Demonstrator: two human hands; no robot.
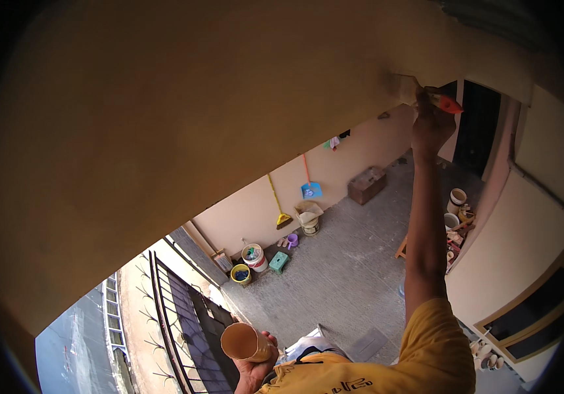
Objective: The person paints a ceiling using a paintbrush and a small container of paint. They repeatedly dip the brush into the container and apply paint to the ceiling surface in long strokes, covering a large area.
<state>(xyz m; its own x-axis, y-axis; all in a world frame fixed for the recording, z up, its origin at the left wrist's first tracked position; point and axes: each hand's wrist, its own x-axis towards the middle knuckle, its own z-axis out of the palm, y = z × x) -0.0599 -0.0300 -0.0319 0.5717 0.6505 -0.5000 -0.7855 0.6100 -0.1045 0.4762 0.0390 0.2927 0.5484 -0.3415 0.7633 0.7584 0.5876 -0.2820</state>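
My right hand (434, 130) is raised at the upper right, its fingers closed around a paintbrush (451, 104) with a red handle end. The bristles meet the large brownish overhead surface (190, 138), which spans the upper left; a darker smudge shows around them. Low in the picture, near my body, my left hand (259, 373) grips an orange-tan cup (248, 346) with its mouth turned toward me. The cup's inside is the same orange-tan, and how much it holds I cannot tell.
Far below lies a grey floor (341, 282). Along the pink wall stand a yellow broom (284, 220), a blue dustpan (311, 190), buckets (254, 257), a green stool (279, 262) and a brown box (366, 184). A dark metal gate (187, 328) stands lower left; a framed window (532, 308) lower right.
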